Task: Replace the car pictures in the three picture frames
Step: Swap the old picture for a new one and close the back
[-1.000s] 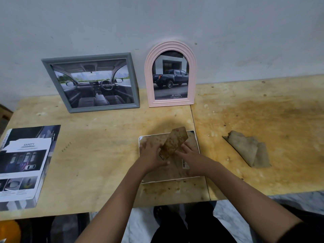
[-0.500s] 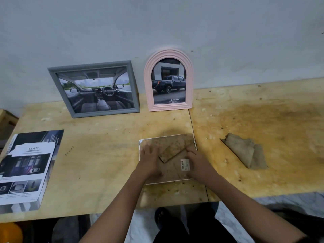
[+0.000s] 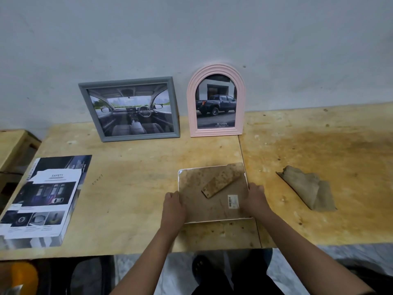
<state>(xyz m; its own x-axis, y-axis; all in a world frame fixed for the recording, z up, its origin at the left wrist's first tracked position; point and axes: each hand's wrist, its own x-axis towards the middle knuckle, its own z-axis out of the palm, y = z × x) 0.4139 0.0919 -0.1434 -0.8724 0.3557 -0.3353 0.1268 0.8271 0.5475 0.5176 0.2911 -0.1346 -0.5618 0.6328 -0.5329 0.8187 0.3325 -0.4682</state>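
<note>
2 frames stand at the back of the table point(image 3: 131, 188) against the wall: the rectangular frame point(image 3: 129, 109) left of the arched frame point(image 3: 216, 101). Before them a third frame point(image 3: 212, 192) lies face down between both hands, brochures point(image 3: 42, 199) far left, a cloth point(image 3: 308, 190) right.

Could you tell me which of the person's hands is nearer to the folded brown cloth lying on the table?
The right hand: it grips the right edge of the face-down frame, and the cloth lies apart to its right. The left hand holds the frame's opposite edge, farther away.
</note>
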